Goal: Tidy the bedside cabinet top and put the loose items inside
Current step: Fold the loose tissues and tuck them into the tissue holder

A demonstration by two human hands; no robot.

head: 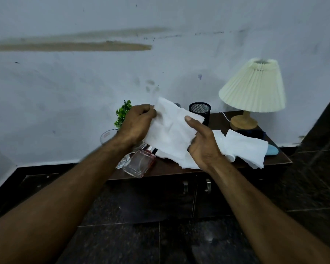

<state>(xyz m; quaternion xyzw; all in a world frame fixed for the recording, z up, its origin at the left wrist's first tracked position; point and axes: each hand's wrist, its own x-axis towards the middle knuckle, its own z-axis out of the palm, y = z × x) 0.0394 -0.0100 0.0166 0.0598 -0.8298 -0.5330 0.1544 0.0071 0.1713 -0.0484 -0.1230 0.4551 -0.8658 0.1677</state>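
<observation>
Both hands are up over the cabinet top with a white tissue sheet stretched between them. The left grip pinches its upper left corner, and the right grip is curled round the right edge, thumb on top. More tissue lies spread on the right side, touching a blue thing. A clear perfume bottle lies tipped over at the front left edge, near a glass. The plant, mesh pot and lamp stand at the back.
</observation>
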